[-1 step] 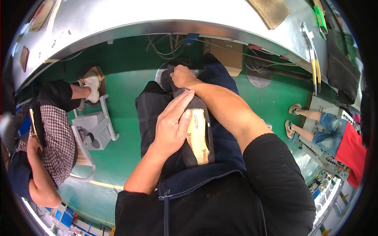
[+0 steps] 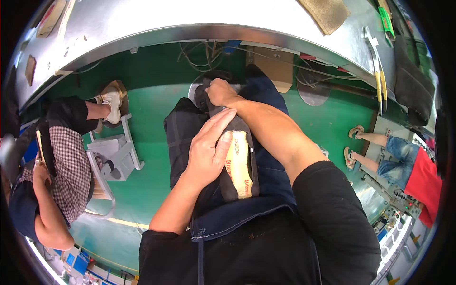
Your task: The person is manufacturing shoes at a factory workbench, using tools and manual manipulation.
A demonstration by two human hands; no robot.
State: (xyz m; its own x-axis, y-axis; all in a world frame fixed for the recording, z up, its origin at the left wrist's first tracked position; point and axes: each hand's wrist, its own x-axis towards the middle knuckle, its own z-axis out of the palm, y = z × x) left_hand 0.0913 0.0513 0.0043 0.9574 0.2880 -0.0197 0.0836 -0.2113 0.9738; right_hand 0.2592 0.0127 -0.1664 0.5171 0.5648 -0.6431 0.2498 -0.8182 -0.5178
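Note:
A dark boot upper [image 2: 230, 190] rests on my lap with its underside turned up, and a yellow insole board [image 2: 238, 164] with red print covers that underside. My left hand [image 2: 207, 154] is closed over the boot's far end, its fingers stretched together across the dark material and the thumb along the board's edge. Farther out, my right hand [image 2: 221, 93] is clenched on the dark shaft of the same boot, near my knees. My right forearm crosses just beyond the left fingertips. What lies inside the right fist is hidden.
A metal-topped table [image 2: 190, 32] spans the far side, bearing a brown pad [image 2: 327, 14] and yellow-handled pincers [image 2: 378, 71]. Cables [image 2: 204, 59] and a cardboard box [image 2: 273, 69] are underneath. One person [image 2: 52, 185] sits at left beside a grey stool [image 2: 111, 156]; another, in red [image 2: 420, 185], is at right.

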